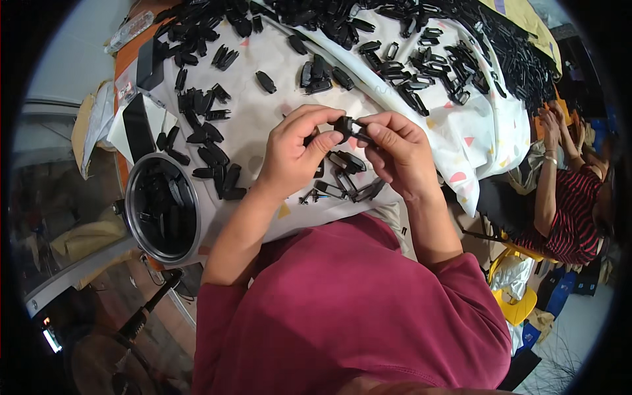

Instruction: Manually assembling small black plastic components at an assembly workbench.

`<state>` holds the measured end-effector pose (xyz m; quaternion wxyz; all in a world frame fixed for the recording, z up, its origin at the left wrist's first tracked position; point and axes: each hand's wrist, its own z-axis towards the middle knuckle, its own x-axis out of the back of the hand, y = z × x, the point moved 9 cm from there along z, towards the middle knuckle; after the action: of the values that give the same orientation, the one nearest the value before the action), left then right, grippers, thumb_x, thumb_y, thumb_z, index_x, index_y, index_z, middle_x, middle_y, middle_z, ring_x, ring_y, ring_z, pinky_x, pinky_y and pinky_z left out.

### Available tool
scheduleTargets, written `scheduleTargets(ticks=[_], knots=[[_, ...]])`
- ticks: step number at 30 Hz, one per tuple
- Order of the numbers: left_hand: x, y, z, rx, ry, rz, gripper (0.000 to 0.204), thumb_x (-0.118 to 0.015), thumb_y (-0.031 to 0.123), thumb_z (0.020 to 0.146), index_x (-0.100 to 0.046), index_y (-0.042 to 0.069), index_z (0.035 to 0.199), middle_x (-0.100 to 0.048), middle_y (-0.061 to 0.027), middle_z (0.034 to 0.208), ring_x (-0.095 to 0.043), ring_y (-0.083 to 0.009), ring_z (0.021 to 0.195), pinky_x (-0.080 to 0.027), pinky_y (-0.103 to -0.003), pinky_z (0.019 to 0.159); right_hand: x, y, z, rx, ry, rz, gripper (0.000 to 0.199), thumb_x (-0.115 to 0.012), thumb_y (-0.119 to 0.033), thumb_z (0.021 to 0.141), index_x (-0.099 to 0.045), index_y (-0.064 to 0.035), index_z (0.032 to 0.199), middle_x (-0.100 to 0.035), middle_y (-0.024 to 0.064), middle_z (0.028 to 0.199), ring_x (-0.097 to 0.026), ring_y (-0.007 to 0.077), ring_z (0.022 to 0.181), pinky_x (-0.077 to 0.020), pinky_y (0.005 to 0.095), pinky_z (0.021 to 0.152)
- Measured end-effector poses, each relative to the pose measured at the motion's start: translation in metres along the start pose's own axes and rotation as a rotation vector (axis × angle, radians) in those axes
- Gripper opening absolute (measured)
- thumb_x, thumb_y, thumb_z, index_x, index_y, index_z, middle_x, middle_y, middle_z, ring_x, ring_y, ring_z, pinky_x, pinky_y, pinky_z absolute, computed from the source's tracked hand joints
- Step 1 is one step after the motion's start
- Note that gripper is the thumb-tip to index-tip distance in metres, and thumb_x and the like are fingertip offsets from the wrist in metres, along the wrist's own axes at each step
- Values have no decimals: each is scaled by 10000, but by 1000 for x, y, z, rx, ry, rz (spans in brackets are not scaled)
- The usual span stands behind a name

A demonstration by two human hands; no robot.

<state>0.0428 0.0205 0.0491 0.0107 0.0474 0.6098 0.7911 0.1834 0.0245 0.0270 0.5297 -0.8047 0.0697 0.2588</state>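
Above the near part of the table, my two hands meet over small black plastic parts. My left hand [296, 146] pinches a dark chunky piece [343, 127] between thumb and fingertips. A narrow black plastic frame [359, 131] is gripped by my right hand [403, 148], its end touching the dark piece; whether the two are joined I cannot tell. Under my hands lie several black open frames [349, 161] and thin loose bits [307, 197]. Left of my left wrist are scattered black oval casings [214, 157].
A round metal pot [195, 227] with black parts inside stands at the left table edge. Behind it lie a dark phone-like slab [138, 128] and a clear bottle [130, 31]. Heaps of black frames [421, 72] cover the far right. Another person [573, 210] sits at right.
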Motion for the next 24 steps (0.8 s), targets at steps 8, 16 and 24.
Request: scheduleTargets(ticks=[8, 16, 24], knots=[[-1, 24, -5, -204, -37, 198, 216, -645, 81, 778, -594, -13, 965, -603, -122, 915, -597, -251, 798, -479, -304, 703, 4, -1, -6, 10, 46, 89, 128, -598, -105, 844, -580, 19, 869, -595, 94, 732, -414, 65, 412, -268, 170, 310], [-8, 38, -13, -335, -89, 406, 230, -657, 86, 742, -596, 25, 954, -602, -99, 894, -600, -248, 737, -484, -326, 619, 13, 2, -8, -95, 17, -151, 77, -618, -65, 823, -592, 3, 796, -604, 65, 683, -390, 41, 416, -243, 172, 338], [-13, -44, -28, 259, 60, -427, 261, -602, 129, 854, -552, -16, 1065, -591, 1, 912, -525, -57, 810, -434, -217, 720, 5, 14, 2, -9, 51, -177, 46, -604, -60, 836, -595, -16, 845, -574, 0, 653, -407, 27, 447, -261, 172, 370]])
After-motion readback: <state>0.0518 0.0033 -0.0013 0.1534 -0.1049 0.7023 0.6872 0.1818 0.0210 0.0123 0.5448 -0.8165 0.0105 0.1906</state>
